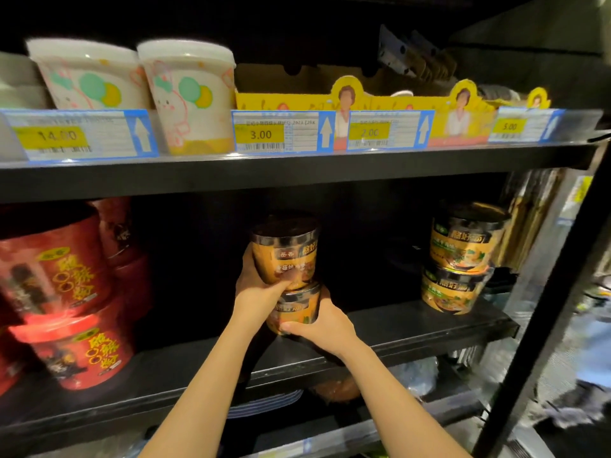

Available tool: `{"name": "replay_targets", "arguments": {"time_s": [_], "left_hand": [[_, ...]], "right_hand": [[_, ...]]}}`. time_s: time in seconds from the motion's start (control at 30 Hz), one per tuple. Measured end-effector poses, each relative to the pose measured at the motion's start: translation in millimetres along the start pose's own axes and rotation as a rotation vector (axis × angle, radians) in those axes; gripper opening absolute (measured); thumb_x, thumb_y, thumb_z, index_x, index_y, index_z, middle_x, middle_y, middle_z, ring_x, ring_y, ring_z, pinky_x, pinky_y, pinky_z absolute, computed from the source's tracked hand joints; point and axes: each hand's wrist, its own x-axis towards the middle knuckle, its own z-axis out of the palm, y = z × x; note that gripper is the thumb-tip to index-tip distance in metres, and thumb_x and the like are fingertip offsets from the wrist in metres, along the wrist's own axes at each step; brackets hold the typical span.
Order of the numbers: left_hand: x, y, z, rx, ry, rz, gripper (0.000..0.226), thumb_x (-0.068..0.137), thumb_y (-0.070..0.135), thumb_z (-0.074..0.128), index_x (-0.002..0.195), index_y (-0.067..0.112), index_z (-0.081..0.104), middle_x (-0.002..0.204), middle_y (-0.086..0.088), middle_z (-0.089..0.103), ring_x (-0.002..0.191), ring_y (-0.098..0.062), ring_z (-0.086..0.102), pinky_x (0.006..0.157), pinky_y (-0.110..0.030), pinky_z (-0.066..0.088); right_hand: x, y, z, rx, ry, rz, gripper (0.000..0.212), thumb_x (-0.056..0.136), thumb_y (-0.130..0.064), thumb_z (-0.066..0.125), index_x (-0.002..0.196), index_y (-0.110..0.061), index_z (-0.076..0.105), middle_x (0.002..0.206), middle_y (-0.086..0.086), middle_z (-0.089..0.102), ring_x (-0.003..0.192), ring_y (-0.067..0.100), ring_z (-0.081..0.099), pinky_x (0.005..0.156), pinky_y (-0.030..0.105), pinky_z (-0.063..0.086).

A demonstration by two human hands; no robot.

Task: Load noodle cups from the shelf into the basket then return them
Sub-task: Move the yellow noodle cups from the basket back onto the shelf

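A: Orange and black, those two noodle cups in the middle of the lower shelf [413, 328] — stacked, the upper cup [286, 251] sitting on the lower cup [294, 307]. Where are the hands?

B: The left hand [256, 287] curls round the base of the upper cup; the right hand [319, 325] grips the lower one from the near right side. Both cups sit over the shelf's near edge.

A: What could go wrong?

B: The stack looks tilted. If one hand shifts faster than the other, I judge the top cup could slide off and drop past the shelf edge.

A: Anything close enough to knock?

B: The red cups [62, 279] at left and the stacked orange pair [459, 259] at right stand well apart from the hands.

A: Contents?

B: All the cups look lidded and sealed, so nothing inside shows. On the upper shelf, the yellow cardboard tray [297, 100] looks nearly empty. I see no basket.
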Motion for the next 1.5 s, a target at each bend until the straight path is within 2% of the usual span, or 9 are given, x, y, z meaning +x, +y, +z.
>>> {"name": "replay_targets", "arguments": {"time_s": [0.2, 0.3, 0.47, 0.77, 0.97, 1.17, 1.27, 1.4, 1.5], "left_hand": [[-8.7, 8.6, -10.3, 0.031, -0.052, -0.008, 0.084, 0.072, 0.029, 0.077, 0.141, 0.021, 0.029, 0.134, -0.005, 0.049, 0.118, -0.019, 0.050, 0.097, -0.038, 0.045], [-29.0, 19.7, -13.2, 0.200, -0.033, 0.017, 0.046, 0.081, 0.030, 0.070, 0.104, -0.003, 0.047, 0.102, -0.004, 0.056, 0.094, -0.015, 0.053, 0.075, -0.026, 0.040], [-74.1, 23.9, -3.1, 0.165, 0.127, 0.276, 0.059, 0.080, 0.020, 0.071, 0.129, 0.006, 0.041, 0.116, -0.002, 0.037, 0.102, -0.008, 0.038, 0.084, -0.020, 0.032], [-193.4, -19.8, 126.7, 0.516, -0.576, 0.744, 0.053, 0.069, 0.025, 0.080, 0.114, 0.009, 0.058, 0.101, -0.006, 0.065, 0.089, -0.026, 0.065, 0.070, -0.035, 0.053], [-287.3, -56.3, 207.5, 0.576, -0.966, 0.728, 0.046, 0.057, 0.037, 0.072, 0.097, 0.013, 0.069, 0.085, -0.001, 0.067, 0.074, -0.021, 0.068, 0.059, -0.028, 0.054], [-354.4, -129.4, 274.4, 0.712, -1.216, 0.507, 0.042, 0.079, 0.045, 0.046, 0.107, 0.021, 0.067, 0.094, -0.004, 0.069, 0.084, -0.029, 0.068, 0.068, -0.037, 0.056], [-366.3, -133.6, 304.4, 0.813, -1.330, 0.447, 0.040, 0.075, 0.045, 0.042, 0.105, 0.033, 0.065, 0.092, 0.004, 0.068, 0.083, -0.018, 0.068, 0.064, -0.028, 0.053], [-376.9, -111.1, 341.9, 0.837, -1.467, 0.432, 0.049, 0.068, 0.044, 0.038, 0.091, 0.016, 0.070, 0.082, -0.003, 0.070, 0.065, -0.020, 0.069, 0.049, -0.025, 0.051], [-384.2, -106.2, 382.2, 0.809, -1.492, 0.344, 0.063, 0.075, 0.052, 0.036, 0.120, 0.015, 0.061, 0.115, -0.004, 0.064, 0.105, -0.023, 0.063, 0.082, -0.033, 0.051]], "right_hand": [[-9.9, -6.6, 8.0, 0.035, 0.043, 0.053, 0.087, 0.068, -0.054, 0.075, 0.133, -0.015, 0.033, 0.136, 0.003, 0.049, 0.123, 0.022, 0.050, 0.101, 0.040, 0.043], [-27.4, -2.6, 5.1, -0.043, 0.130, 0.030, 0.078, 0.079, -0.046, 0.069, 0.140, -0.015, 0.030, 0.141, 0.005, 0.043, 0.128, 0.024, 0.044, 0.104, 0.040, 0.040], [-85.4, 31.9, -17.2, -0.200, 0.354, 0.088, 0.056, 0.090, -0.039, 0.058, 0.138, -0.020, 0.038, 0.135, 0.002, 0.048, 0.122, 0.018, 0.048, 0.095, 0.030, 0.042], [-255.4, 153.6, -55.1, -0.443, 0.532, 0.514, 0.042, 0.088, -0.039, 0.058, 0.125, -0.019, 0.051, 0.116, 0.002, 0.057, 0.109, 0.022, 0.055, 0.086, 0.033, 0.044], [-361.6, 237.9, -54.2, -0.403, 0.511, 0.859, 0.040, 0.083, -0.036, 0.061, 0.117, -0.015, 0.056, 0.107, 0.008, 0.061, 0.096, 0.030, 0.060, 0.073, 0.038, 0.048], [-436.3, 304.3, -63.0, -0.235, 0.438, 1.105, 0.046, 0.089, -0.041, 0.053, 0.131, -0.023, 0.044, 0.128, 0.001, 0.053, 0.117, 0.021, 0.052, 0.089, 0.031, 0.045], [-456.8, 330.2, -73.2, -0.198, 0.397, 1.165, 0.047, 0.091, -0.041, 0.049, 0.135, -0.027, 0.037, 0.133, -0.003, 0.048, 0.121, 0.017, 0.048, 0.091, 0.026, 0.042], [-463.3, 365.3, -86.5, -0.154, 0.334, 1.248, 0.055, 0.093, -0.042, 0.047, 0.142, -0.028, 0.027, 0.141, -0.003, 0.041, 0.125, 0.015, 0.045, 0.095, 0.024, 0.041], [-458.6, 397.0, -94.6, -0.101, 0.321, 1.314, 0.054, 0.092, -0.041, 0.050, 0.140, -0.027, 0.029, 0.137, -0.002, 0.043, 0.123, 0.017, 0.047, 0.093, 0.026, 0.043]]}}
